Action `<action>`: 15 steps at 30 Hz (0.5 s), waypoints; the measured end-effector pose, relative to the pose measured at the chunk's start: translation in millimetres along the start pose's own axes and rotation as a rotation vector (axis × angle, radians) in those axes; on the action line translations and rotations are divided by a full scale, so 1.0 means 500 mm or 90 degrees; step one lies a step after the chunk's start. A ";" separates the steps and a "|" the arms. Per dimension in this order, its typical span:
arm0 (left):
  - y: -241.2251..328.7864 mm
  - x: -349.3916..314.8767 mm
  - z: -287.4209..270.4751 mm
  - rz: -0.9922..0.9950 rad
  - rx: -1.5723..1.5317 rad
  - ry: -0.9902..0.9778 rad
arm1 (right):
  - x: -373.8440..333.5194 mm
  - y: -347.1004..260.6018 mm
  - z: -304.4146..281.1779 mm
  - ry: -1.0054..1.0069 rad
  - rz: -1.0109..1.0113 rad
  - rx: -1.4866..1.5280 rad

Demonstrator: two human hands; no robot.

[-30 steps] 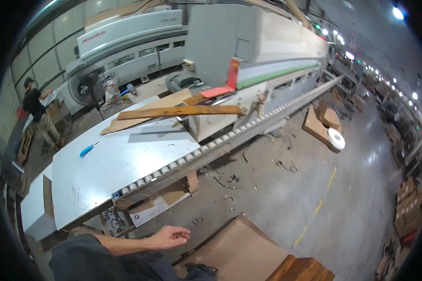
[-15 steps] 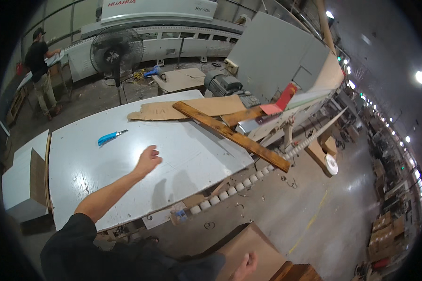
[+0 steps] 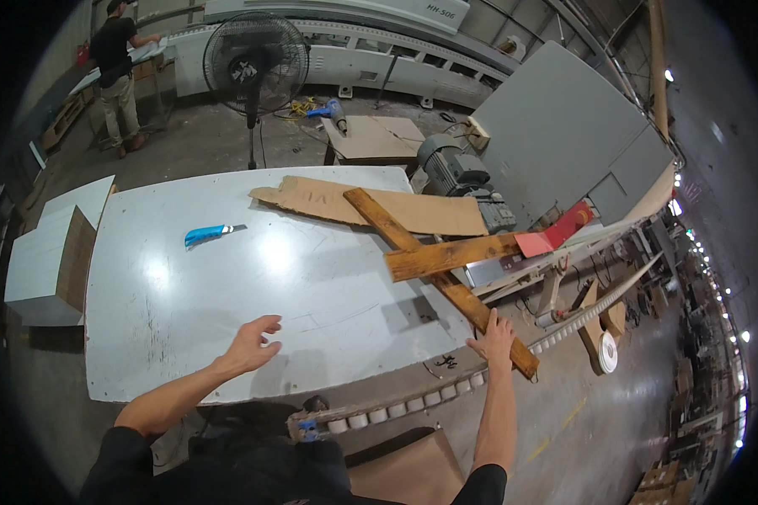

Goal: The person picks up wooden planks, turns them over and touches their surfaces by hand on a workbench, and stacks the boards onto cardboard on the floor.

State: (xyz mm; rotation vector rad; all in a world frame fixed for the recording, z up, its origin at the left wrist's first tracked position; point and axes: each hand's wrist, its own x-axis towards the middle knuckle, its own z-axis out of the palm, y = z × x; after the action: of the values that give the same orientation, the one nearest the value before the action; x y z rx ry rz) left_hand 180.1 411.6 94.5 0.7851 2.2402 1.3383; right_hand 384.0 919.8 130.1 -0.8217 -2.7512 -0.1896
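Note:
My left hand (image 3: pixel 254 343) hovers over the near part of the white tabletop (image 3: pixel 168 320), fingers apart and holding nothing. On the right, my right hand (image 3: pixel 495 338) is at the near end of a long brown-stained wooden board (image 3: pixel 465 301), its fingers stretched out; whether it presses on the wood I cannot tell. A second stained board (image 3: pixel 451 256) lies across the long one, its far end by a red bracket (image 3: pixel 556 240) on the machine. Under the long board's far end is a torn cardboard strip (image 3: pixel 312 195). A blue utility knife (image 3: pixel 215 234) rests on the tabletop, blade out.
Behind the table stand a pedestal fan (image 3: pixel 255 63), a grey motor (image 3: pixel 456 162) and a large grey panel (image 3: pixel 577 126). A roller rail (image 3: pixel 413 407) runs along the near right edge. White boxes (image 3: pixel 46 265) stand at left. A person (image 3: pixel 114 76) works far left.
My right hand has come up from the lower edge to the long board's near end. The second board has slid left across the long one. My view has shifted.

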 end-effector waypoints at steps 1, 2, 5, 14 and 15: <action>0.011 0.009 -0.011 -0.004 0.021 0.044 | 0.024 0.009 0.016 -0.058 0.022 0.041; 0.033 0.015 -0.019 -0.018 0.025 0.050 | 0.031 0.010 0.027 -0.033 -0.045 0.078; 0.128 0.088 -0.031 0.117 0.173 0.092 | 0.014 0.010 0.013 -0.054 -0.091 0.145; 0.245 0.392 0.194 0.247 0.592 -0.068 | -0.002 -0.045 -0.075 -0.171 -0.349 0.192; 0.225 0.414 0.196 0.252 0.596 -0.069 | 0.005 -0.058 -0.080 -0.191 -0.384 0.202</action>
State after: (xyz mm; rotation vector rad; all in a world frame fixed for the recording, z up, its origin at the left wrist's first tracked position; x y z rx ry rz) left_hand 111.4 653.3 137.3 1.6165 2.6697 0.2606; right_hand 374.2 889.2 167.6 0.0820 -3.1117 0.2770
